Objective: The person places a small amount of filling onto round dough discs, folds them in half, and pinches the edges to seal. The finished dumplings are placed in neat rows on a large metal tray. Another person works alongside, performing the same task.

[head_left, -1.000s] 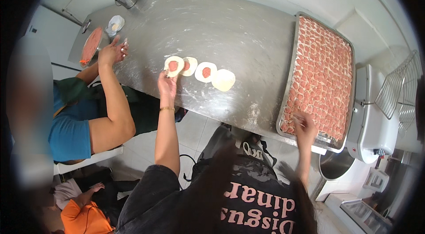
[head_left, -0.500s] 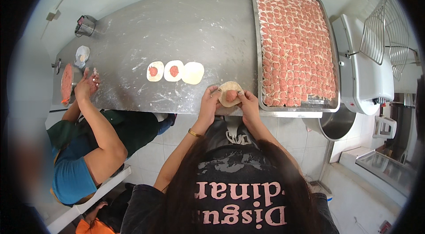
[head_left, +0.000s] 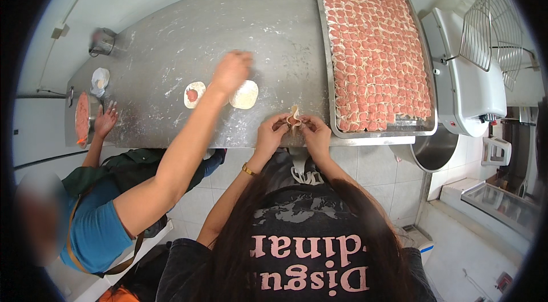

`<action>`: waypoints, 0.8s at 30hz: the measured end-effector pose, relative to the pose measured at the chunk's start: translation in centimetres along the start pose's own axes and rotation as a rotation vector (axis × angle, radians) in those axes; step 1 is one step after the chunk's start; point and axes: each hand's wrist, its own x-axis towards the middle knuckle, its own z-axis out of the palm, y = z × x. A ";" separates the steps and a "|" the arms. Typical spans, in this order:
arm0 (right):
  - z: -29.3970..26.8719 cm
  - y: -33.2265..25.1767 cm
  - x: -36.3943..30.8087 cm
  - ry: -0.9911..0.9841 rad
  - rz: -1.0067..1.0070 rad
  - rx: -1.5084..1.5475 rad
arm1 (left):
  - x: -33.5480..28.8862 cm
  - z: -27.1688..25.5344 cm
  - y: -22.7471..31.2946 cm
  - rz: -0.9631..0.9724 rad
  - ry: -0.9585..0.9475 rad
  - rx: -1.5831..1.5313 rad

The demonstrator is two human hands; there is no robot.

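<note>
Since half a second ago, the co-worker's arm has stretched out over the floured steel table (head_left: 171, 45), and that co-worker's hand (head_left: 231, 71) now hovers over the row of dough rounds, where earlier it was back by the bowl at the table's far left end. Both of the wearer's hands have stayed at the near table edge, and the wrapper between them looks more folded than before.

Now the left hand (head_left: 271, 135) and right hand (head_left: 315, 133) meet fingertip to fingertip, fingers closed in a pinch on a small pale dumpling wrapper with pink meat filling (head_left: 294, 117), which stands up just above the fingertips.

Beyond the left fingers and to their left lie a plain round dough wrapper (head_left: 244, 95) and, past the co-worker's wrist, a round wrapper with a dab of pink filling (head_left: 194, 95).

Just beside the right fingers, on their right, begins the long metal tray packed with rows of pink filled dumplings (head_left: 374, 45). Well away to the left, the co-worker's other hand (head_left: 105, 121) rests beside a bowl of pink filling (head_left: 83, 119).
</note>
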 end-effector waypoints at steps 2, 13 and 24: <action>-0.1 -0.2 0.3 0.007 0.085 0.077 | -0.1 -0.1 0.3 0.004 0.014 0.034; -1.1 -2.0 0.2 -0.171 0.040 -0.014 | -0.4 -0.6 0.0 0.029 0.051 -0.251; -1.4 -1.0 1.4 -0.146 -0.031 -0.196 | -0.9 -1.1 0.9 -0.087 -0.049 -0.248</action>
